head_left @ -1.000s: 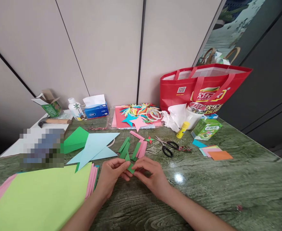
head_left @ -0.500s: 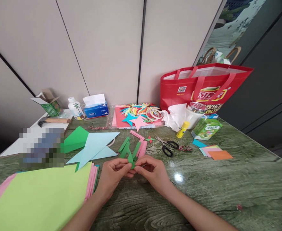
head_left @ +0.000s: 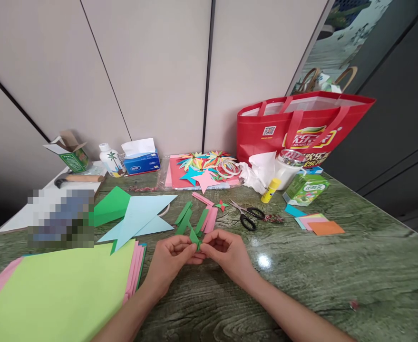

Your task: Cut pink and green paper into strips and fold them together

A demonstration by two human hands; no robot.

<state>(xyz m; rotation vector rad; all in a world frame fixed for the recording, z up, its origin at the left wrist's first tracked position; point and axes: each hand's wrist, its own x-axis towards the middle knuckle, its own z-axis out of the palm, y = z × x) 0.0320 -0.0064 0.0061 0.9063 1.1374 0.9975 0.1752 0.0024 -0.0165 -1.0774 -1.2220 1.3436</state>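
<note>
Between my fingertips is a small folded piece of green paper point(head_left: 194, 238), its pointed end standing up. My left hand point(head_left: 171, 259) pinches it from the left, with the thumb on top. My right hand point(head_left: 228, 254) pinches its lower right end, finger and thumb pressed together. The fingers hide the paper's lower part. Just beyond my hands lie folded green paper strips point(head_left: 184, 221) and folded pink strips point(head_left: 211, 219). A small red and green paper star point(head_left: 222, 205) rests beside them, left of black-handled scissors point(head_left: 247, 218).
Left are stacked coloured sheets point(head_left: 59, 289), light blue paper shapes point(head_left: 140, 216) and a hammer point(head_left: 80, 178). A tissue box point(head_left: 141, 163) and paper stars point(head_left: 205, 179) stand behind. Right are a glue stick point(head_left: 271, 191), green carton point(head_left: 306, 190), red bag point(head_left: 262, 126) and small paper squares point(head_left: 328, 228).
The green paper's upright point has tilted a little and looks narrower between my fingers. Both hands stay in nearly the same place, still pinching it.
</note>
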